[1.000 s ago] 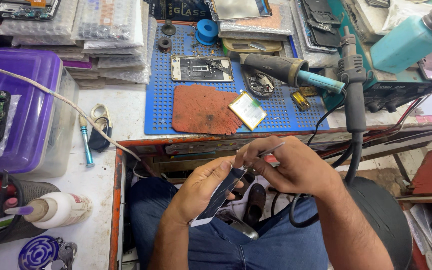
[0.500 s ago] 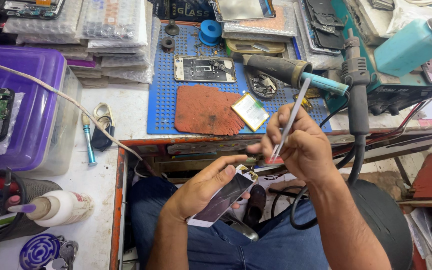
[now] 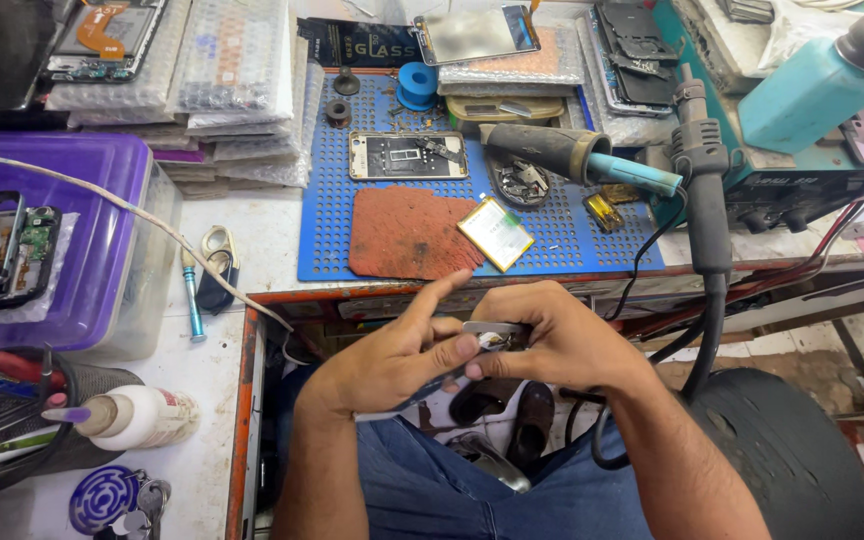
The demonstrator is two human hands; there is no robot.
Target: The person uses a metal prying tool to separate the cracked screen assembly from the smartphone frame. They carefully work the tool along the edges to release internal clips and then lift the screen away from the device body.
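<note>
1. My left hand (image 3: 392, 360) is curled over the lap, index finger stuck out straight, thumb and other fingers pinching a small metal part (image 3: 495, 341).
2. My right hand (image 3: 552, 340) meets it, fingers closed on tweezers (image 3: 492, 327) lying flat, tips at that part.
3. I see both hands just below the bench edge, near the blue perforated mat (image 3: 572, 235) and its brown pad (image 3: 407, 232).
</note>
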